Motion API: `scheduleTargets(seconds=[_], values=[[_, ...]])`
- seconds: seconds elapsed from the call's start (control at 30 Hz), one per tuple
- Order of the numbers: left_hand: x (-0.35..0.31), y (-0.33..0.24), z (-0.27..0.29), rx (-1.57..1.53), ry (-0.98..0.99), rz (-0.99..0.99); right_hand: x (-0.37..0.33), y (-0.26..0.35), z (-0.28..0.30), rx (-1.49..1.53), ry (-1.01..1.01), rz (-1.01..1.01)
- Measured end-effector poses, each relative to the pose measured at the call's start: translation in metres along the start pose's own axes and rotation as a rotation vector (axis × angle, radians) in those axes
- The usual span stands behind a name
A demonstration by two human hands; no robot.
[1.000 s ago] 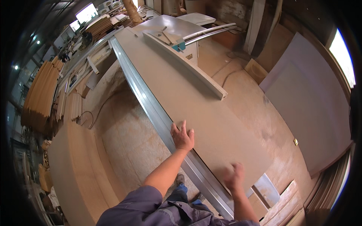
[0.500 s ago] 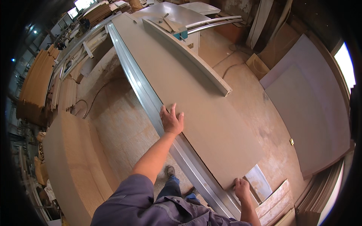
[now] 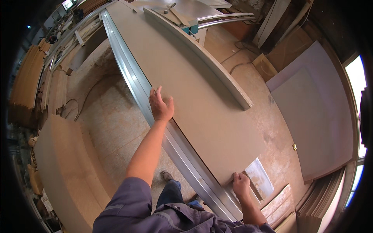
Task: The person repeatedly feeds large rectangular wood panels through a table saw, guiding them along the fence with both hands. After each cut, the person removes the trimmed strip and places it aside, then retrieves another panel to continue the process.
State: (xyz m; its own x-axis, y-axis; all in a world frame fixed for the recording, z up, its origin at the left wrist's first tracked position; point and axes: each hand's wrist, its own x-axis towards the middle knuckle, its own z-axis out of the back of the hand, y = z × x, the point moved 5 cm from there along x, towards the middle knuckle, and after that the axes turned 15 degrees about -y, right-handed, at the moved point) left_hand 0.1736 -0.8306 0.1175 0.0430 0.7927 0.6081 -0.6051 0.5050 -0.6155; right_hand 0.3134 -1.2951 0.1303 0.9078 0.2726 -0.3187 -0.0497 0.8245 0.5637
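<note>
A long beige board (image 3: 202, 128) lies along a silver metal rail (image 3: 171, 143) that runs from near right to far left. My left hand (image 3: 161, 105) rests on the board's left edge beside the rail, with its fingers apart. At the near corner of the board, my right hand (image 3: 241, 184) is closed over the end edge, fingers curled and partly hidden. A long narrow strip of board (image 3: 202, 54) stands on edge along the far right side of the beige board.
Tall stacks of brown sheets (image 3: 27, 77) stand at the left, and a large pale panel (image 3: 70, 163) is at near left. Large grey sheets (image 3: 314, 116) lean at the right. Metal bars (image 3: 227, 19) jut out behind a teal part (image 3: 191, 28). Planks (image 3: 278, 206) lie at near right.
My left hand has moved farther forward along the board's edge. My right hand stays at the near corner. The board's near end now sits closer to the strip's near end.
</note>
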Motion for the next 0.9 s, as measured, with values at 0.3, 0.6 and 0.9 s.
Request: scheduleTargets(seconds=[0.3,0.6,0.9], values=[[-0.036,0.024,-0.023,0.170,-0.088,0.028,0.039,-0.071,-0.065,0.175,-0.099,0.133],[-0.176,-0.056,0.010,0.322,0.234,0.090,0.053,-0.074,-0.064,0.168,-0.132,0.139],[-0.219,-0.061,0.006,0.284,0.154,0.054,0.065,-0.103,-0.074,0.249,-0.132,0.181]])
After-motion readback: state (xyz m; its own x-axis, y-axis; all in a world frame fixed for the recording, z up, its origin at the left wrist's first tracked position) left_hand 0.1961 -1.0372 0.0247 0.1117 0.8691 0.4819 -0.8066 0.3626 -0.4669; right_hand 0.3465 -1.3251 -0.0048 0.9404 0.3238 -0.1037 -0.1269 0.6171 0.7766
